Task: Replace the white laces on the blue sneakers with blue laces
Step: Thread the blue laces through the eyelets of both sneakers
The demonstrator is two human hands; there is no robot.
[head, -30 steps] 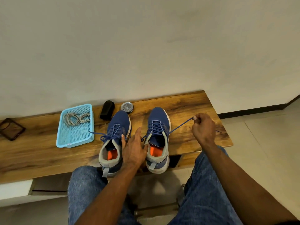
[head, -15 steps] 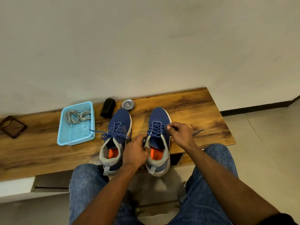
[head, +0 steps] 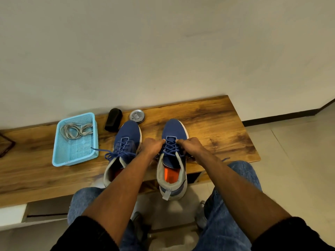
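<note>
Nearest, two bare forearms cross denim knees and hide part of the left sneaker (head: 125, 142). Both hands work the right sneaker (head: 173, 160) on the wooden counter (head: 217, 127): left hand (head: 151, 146) and right hand (head: 190, 146) pinch the blue lace (head: 170, 147) at opposite sides, fingertips curled out of sight. Farther left, white laces (head: 74, 130) lie in a light-blue basket (head: 72, 156). Behind, a black object (head: 113, 119) and round tin (head: 137, 115) stand against the wall; a dark item is cut off at the left edge.

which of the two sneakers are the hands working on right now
The right sneaker: the left hand and right hand both pinch its blue lace. The left sneaker sits untouched.
</note>
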